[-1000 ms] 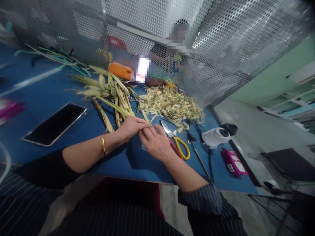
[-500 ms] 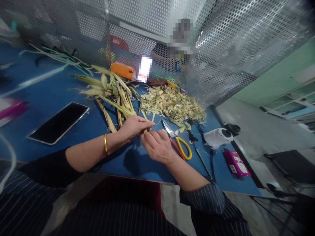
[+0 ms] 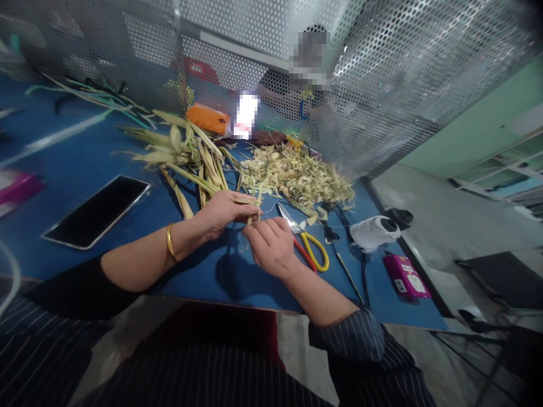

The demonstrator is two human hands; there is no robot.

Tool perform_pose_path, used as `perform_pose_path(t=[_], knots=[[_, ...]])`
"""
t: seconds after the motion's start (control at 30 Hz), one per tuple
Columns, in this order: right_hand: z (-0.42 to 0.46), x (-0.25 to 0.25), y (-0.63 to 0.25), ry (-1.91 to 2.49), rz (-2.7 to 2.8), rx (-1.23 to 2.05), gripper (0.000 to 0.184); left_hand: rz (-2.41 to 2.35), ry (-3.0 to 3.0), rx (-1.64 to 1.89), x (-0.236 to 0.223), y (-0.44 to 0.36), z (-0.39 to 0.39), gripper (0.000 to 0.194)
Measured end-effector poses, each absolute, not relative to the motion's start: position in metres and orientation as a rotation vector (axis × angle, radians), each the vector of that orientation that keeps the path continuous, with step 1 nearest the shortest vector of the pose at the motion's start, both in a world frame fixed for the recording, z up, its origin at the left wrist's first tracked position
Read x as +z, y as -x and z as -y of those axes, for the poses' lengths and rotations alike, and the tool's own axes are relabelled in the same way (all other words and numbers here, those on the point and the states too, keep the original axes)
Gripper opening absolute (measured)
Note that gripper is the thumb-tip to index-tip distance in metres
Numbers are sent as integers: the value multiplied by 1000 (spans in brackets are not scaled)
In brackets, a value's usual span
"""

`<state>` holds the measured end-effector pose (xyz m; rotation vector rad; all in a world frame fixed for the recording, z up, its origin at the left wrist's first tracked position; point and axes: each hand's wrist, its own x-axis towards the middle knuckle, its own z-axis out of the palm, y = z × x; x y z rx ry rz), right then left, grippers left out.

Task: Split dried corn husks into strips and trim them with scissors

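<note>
Between thumb and fingers, my left hand (image 3: 223, 216) pinches a narrow pale corn husk strip (image 3: 259, 198). My right hand (image 3: 271, 246) is closed right beside it, gripping the lower end of the strip; its fingertips are partly hidden. A thin white thread (image 3: 270, 210) shows near the fingertips, and a line of it runs from the spool (image 3: 373, 233) at the right. Scissors (image 3: 313, 249) with red and yellow handles lie half open just right of my right hand. Long dried corn husks (image 3: 212, 167) lie beyond my left hand.
Behind the scissors is a heap of shredded husk (image 3: 301, 175). A dark phone (image 3: 97, 212) lies at left; a lit screen (image 3: 246, 115) stands by an orange pack (image 3: 207, 118). A purple pack (image 3: 406, 276) sits near the right edge. A perforated metal panel (image 3: 237, 56) bounds the back.
My hands have drawn slightly apart, the right one turning with its knuckles upward. More of the husk strip now shows above the left fingertips. The view has shifted slightly.
</note>
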<state>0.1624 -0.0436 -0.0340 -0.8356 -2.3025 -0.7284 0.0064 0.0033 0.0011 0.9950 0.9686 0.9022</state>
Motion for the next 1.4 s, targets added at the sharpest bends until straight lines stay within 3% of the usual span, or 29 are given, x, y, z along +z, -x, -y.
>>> perform_pose_path(t=[0.17,0.27,0.4,0.5,0.83,1.1,1.17,1.4], knots=[[45,-32,-165,707,2363,-675,14,-974,-967,895,0,-9,-2,31],[44,-27,-166,868,2159,-445,12,-999,-974,938,0,-8,-4,30],[37,-24,-169,1297,1890,-38,23,-1049,-1099,962,-2,-6,-6,29],[30,-25,-173,1369,1967,223,33,-1035,-1115,959,-3,-6,-6,28],[29,-16,-178,1149,2051,399,38,-956,-984,949,-3,-10,-4,29],[20,-21,-180,1192,1318,988,27,-924,-1157,722,-2,-6,-2,21],[18,-23,-179,1158,1291,1011,27,-884,-1183,649,-2,-7,0,16],[21,-28,-173,1236,1354,914,29,-1005,-1120,594,-7,-13,4,32]])
